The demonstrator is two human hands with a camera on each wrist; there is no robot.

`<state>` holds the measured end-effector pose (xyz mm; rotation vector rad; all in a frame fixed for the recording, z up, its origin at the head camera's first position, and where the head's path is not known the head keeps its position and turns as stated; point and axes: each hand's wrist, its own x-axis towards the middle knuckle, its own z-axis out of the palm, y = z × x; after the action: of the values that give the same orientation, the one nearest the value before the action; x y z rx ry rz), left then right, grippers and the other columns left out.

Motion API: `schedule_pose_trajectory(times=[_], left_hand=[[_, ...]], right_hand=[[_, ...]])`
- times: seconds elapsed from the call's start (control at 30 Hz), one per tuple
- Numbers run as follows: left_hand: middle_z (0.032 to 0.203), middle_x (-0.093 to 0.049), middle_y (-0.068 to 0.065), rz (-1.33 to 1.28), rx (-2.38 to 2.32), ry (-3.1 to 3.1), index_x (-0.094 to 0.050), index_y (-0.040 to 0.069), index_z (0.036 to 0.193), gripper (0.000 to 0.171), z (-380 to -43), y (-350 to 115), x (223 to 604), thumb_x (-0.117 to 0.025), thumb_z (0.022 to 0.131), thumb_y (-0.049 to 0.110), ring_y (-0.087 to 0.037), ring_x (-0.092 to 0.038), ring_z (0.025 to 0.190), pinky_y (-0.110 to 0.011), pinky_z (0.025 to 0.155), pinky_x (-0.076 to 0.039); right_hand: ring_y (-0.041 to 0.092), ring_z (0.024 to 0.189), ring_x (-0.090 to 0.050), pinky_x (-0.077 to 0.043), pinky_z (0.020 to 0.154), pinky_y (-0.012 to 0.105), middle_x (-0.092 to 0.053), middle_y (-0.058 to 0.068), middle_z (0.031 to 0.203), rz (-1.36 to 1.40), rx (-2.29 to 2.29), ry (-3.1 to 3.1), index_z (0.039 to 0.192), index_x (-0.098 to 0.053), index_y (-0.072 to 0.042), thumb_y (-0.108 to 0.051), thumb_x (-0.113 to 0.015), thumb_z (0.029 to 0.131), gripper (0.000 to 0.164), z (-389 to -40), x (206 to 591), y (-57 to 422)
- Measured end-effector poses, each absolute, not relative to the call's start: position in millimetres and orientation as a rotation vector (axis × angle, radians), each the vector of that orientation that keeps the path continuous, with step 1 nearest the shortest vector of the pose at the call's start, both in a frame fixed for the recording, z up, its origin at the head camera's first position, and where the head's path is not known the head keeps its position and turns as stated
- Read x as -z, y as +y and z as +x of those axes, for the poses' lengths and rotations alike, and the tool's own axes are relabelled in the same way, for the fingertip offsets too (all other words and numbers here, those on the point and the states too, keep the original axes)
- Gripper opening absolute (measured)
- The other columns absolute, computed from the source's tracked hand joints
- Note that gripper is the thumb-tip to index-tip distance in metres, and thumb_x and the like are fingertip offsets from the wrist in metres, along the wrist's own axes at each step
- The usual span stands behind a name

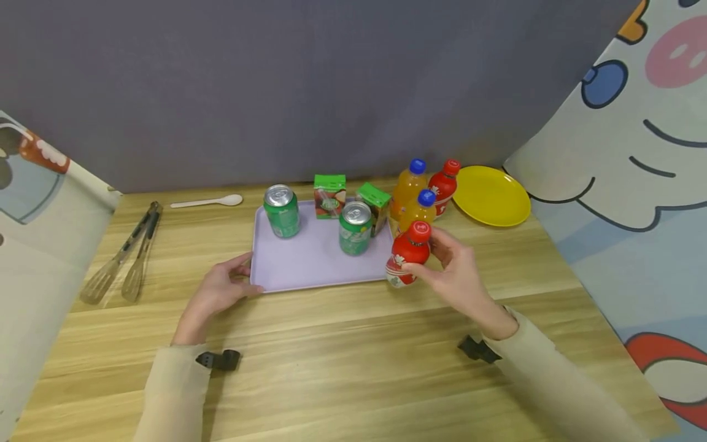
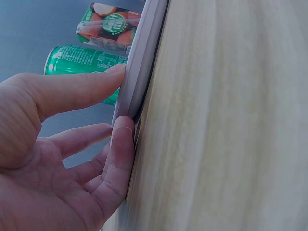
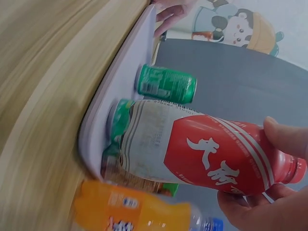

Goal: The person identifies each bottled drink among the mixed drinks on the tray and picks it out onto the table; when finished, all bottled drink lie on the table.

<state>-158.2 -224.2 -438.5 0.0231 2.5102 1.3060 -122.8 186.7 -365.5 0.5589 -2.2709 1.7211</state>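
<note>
My right hand grips a red-capped plastic bottle with a red and white label, around its upper part. The bottle is at the front right corner of a pale lilac tray; whether its base touches anything cannot be told. At the tray's front left corner, my left hand holds the rim between thumb and fingers. On the tray stand two green drink cans, one on the left and another nearer the middle. Behind them are two green-topped juice cartons, one upright and one turned.
Beside the tray's right edge stand two orange drink bottles with blue caps and another red bottle. A yellow plate lies farther right. To the left are a white spoon and metal tongs. A grey panel rises behind.
</note>
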Motion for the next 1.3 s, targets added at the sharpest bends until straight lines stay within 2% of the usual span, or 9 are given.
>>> schedule_pose_trajectory(times=[0.47,0.7,0.93,1.13,1.3], left_hand=[[0.115,-0.056,-0.021,0.017,-1.318,2.498,-0.035,0.001,0.146,0.085,-158,-224,438,-0.081,0.075,0.014,-0.03,-0.056,0.098,-0.029,0.072,-0.048],[0.115,-0.056,-0.02,0.01,-1.302,2.503,-0.036,0.003,0.146,0.084,-158,-223,439,-0.08,0.076,0.014,-0.029,-0.055,0.098,-0.03,0.072,-0.048],[0.116,-0.055,-0.019,0.003,-1.299,2.504,-0.035,0.004,0.147,0.085,-157,-223,439,-0.08,0.076,0.015,-0.029,-0.054,0.099,-0.031,0.073,-0.047],[0.115,-0.055,-0.02,0.011,-1.31,2.503,-0.035,0.003,0.147,0.084,-157,-223,438,-0.08,0.076,0.014,-0.029,-0.053,0.098,-0.03,0.071,-0.047],[0.115,-0.056,-0.02,0.011,-1.305,2.508,-0.035,0.003,0.147,0.084,-158,-223,438,-0.08,0.076,0.014,-0.029,-0.053,0.097,-0.03,0.071,-0.047]], right_hand=[[0.013,0.1,-0.061,-0.047,0.087,0.024,-0.063,0.018,0.115,0.408,-1.536,-2.324,0.12,-0.059,0.008,0.015,-0.079,0.067,0.057,-127,363,232],[0.013,0.098,-0.061,-0.047,0.087,0.024,-0.061,0.028,0.112,0.37,-1.467,-2.311,0.116,-0.057,0.015,0.021,-0.074,0.068,0.052,-123,339,236],[0.014,0.1,-0.06,-0.047,0.087,0.024,-0.063,0.021,0.114,0.305,-1.493,-2.283,0.12,-0.061,0.007,0.017,-0.076,0.068,0.056,-137,363,256],[0.013,0.101,-0.06,-0.047,0.087,0.024,-0.063,0.019,0.116,0.206,-1.448,-2.311,0.122,-0.06,0.005,0.012,-0.078,0.069,0.057,-144,369,265],[0.019,0.104,-0.06,-0.046,0.088,0.027,-0.061,0.02,0.119,0.114,-1.436,-2.36,0.125,-0.058,0.006,0.007,-0.079,0.072,0.057,-153,370,265]])
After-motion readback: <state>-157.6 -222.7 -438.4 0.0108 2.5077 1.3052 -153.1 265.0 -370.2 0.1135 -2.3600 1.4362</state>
